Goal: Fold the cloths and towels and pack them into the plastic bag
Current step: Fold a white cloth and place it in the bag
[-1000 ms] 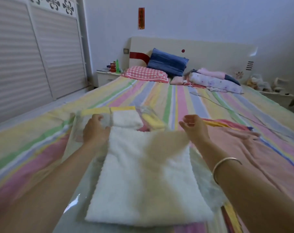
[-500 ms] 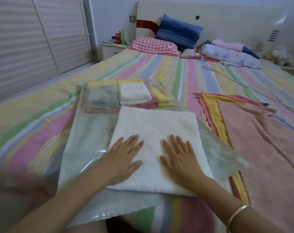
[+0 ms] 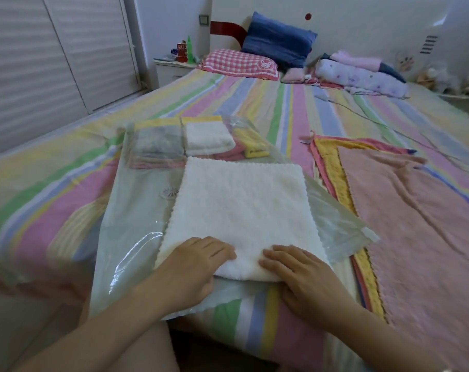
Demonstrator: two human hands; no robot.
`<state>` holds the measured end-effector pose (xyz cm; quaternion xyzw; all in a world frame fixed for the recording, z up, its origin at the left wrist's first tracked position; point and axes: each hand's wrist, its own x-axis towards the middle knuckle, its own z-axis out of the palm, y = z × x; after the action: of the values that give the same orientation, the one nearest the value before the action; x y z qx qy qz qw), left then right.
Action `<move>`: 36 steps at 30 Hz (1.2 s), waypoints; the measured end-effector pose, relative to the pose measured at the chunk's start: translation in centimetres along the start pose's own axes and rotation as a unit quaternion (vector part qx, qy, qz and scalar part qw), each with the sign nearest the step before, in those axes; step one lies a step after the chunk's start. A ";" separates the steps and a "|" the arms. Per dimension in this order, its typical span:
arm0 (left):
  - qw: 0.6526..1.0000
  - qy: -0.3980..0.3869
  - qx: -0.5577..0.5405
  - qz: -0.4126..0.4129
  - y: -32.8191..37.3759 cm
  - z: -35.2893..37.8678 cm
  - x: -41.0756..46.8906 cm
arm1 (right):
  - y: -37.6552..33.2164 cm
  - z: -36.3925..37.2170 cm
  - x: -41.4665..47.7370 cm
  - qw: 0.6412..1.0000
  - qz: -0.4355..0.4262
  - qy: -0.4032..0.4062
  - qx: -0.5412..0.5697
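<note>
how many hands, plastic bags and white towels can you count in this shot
hands: 2, left hand and right hand
plastic bag: 1
white towels: 2, large white towel held at its near edge, folded white towel inside the bag
total: 5

The pink towel (image 3: pixel 416 237) is cut off by the right edge; the plastic bag (image 3: pixel 136 210) is partly hidden beneath the white towel (image 3: pixel 241 205).

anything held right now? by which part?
The left hand and right hand pinch the white towel by its near edge, fingers on top, thumbs tucked under. It lies on the plastic bag.
</note>
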<state>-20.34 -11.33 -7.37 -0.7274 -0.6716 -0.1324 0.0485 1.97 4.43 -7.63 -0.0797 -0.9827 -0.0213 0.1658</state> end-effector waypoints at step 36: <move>0.849 0.226 -0.269 -0.394 -3.6 -3.8 1.3 | 4.8 -4.6 1.4 0.811 0.423 0.182 0.360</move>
<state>-24.30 -10.69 -3.75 -0.3362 -0.8106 -0.4763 -0.0545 2.93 9.03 -2.71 -0.4171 -0.7410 0.3925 0.3506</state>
